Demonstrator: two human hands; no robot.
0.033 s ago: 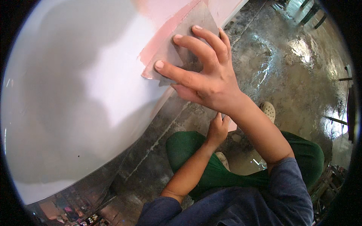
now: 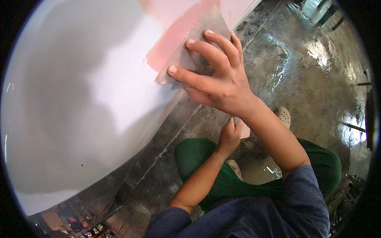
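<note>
- Position: the grey spreader (image 2: 216,25) lies at 12 o'clock against the white panel (image 2: 135,79), with its long working edge running from 7 o'clock to 1 o'clock.
- Right hand: my right hand (image 2: 224,79), at 1 o'clock, is spread. Three separated fingertips press on the spreader's outer face; my thumb passes behind it, its tip hidden. I cannot tell how firmly the thumb grips.
- Left hand: my left hand (image 2: 229,139), at 4 o'clock, pinches a pink-smeared plate (image 2: 245,132) near my forearm. The fingers beneath it are hidden.
- Work area: the pink paste (image 2: 163,50) shows as a smooth band on the 10 o'clock side of the working edge.
- Pressure: I should load all three fingertips equally. Excess force at the 7 o'clock corner could cut a groove; too little could leave a ridge.
- Angle: I should hold the spreader at a low, constant tilt. Its exact tilt cannot be read from this view.
- Stroke: I judge that one steady, unbroken pass gives the flattest film; a pause may leave a line.
- Margin: a bead of paste clings at the 7 o'clock corner. I should feather it thin against the panel.
- Clearance: the panel's border lies close on the 4 o'clock side, so I should avoid dragging paste over it onto the wet floor (image 2: 309,83).
</note>
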